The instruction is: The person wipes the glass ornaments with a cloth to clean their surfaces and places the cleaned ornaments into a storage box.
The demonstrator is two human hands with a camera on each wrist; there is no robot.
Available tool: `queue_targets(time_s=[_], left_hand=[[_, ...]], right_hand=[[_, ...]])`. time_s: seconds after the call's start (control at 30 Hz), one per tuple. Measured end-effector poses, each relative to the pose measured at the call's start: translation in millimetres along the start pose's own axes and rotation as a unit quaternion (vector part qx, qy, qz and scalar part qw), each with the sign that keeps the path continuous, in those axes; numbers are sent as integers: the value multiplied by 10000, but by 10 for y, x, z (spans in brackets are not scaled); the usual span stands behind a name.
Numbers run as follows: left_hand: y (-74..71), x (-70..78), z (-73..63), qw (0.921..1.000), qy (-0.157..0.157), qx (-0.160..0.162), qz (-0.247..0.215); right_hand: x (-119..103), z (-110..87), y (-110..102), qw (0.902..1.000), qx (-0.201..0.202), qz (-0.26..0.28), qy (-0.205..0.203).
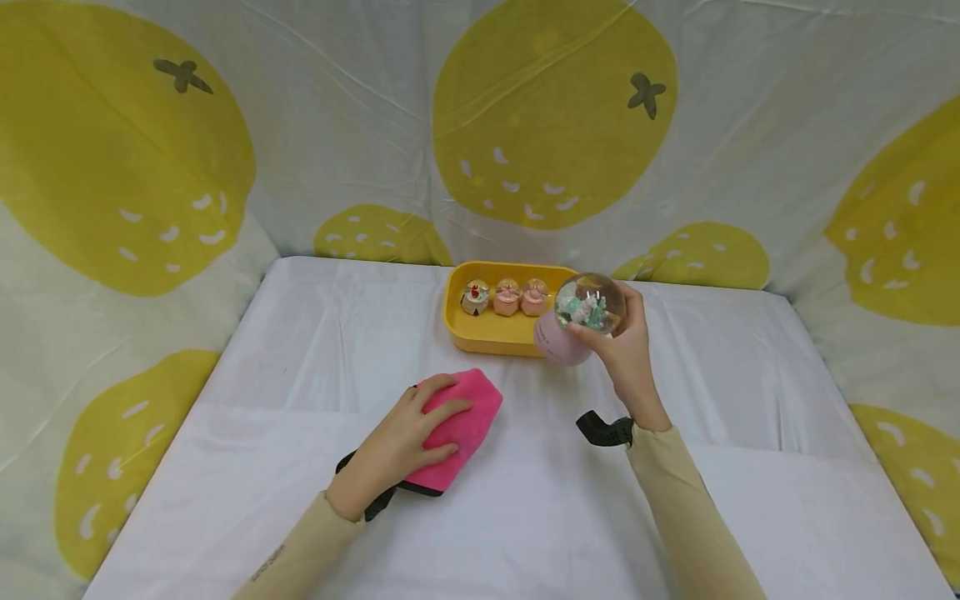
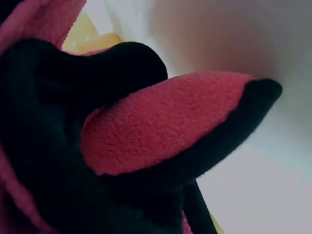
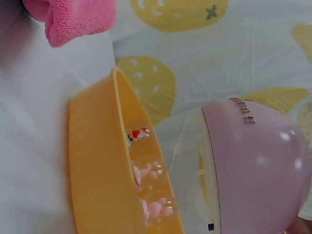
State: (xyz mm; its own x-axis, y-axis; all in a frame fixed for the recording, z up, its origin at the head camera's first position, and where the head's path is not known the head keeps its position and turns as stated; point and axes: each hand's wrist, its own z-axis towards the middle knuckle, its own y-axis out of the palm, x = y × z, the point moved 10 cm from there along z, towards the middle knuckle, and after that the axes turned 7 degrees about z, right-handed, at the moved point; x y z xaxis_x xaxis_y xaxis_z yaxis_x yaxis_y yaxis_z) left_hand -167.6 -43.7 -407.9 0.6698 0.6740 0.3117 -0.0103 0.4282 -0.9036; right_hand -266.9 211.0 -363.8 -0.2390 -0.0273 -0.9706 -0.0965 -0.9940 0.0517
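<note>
My right hand (image 1: 632,358) grips a snow globe (image 1: 592,302) by its clear dome, above the right end of a yellow tray. White and mint-green figures show inside the dome. Its rounded pink base (image 3: 258,163) tilts down toward the lower left in the head view. With spread, bent fingers, my left hand (image 1: 397,442) holds a fluffy pink cloth (image 1: 474,417) with black edging, in front of the tray. Folds of this cloth (image 2: 165,124) fill much of the left wrist view.
In the yellow tray (image 1: 487,340) at the back of the table stand small globes: one with a red-topped figure (image 1: 475,297) and two pink ones, a middle globe (image 1: 507,297) and a right globe (image 1: 534,297). A lemon-print curtain (image 1: 360,150) hangs behind the white-covered table (image 1: 525,517).
</note>
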Motion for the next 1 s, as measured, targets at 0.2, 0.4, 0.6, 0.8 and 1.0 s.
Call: queue_targets(time_s=[0.2, 0.4, 0.6, 0.8, 1.0], left_hand=[[210, 70, 15, 9985, 93, -261, 482], [365, 85, 28, 9940, -57, -561, 935], [549, 78, -10, 9871, -123, -949, 1281], [713, 59, -78, 9836, -365, -1362, 1122], [792, 48, -112, 9811, -627, -1531, 1003]], right_hand=[[85, 123, -11, 9999, 48, -139, -81], [184, 256, 7, 9997, 93, -154, -157], [291, 336, 18, 9995, 173, -249, 32], [518, 408, -11, 9986, 150, -407, 306], [685, 437, -3, 9955, 97, -744, 584]])
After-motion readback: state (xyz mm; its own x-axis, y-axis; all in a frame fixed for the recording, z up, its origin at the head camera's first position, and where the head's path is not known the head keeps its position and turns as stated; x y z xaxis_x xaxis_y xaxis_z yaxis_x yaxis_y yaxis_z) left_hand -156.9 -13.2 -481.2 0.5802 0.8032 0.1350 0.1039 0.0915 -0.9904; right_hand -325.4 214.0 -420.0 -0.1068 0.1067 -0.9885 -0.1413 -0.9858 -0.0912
